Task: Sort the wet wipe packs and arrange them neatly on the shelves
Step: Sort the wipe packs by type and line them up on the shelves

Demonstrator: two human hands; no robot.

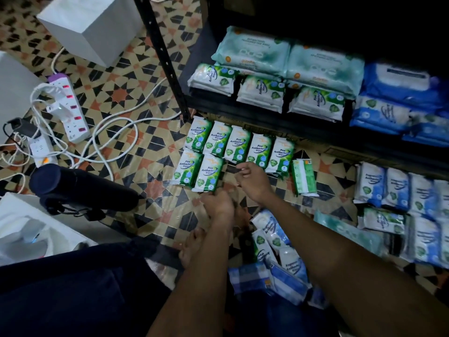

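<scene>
Both forearms outstretched, left hand and right hand loosely curled (empty).

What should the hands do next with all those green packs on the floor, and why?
Probably pick up a green pack from the floor rows and add it to the green stacks on the shelf. Both the left hand and right hand hover empty beside those rows, and the shelf already holds matching green packs.
</scene>
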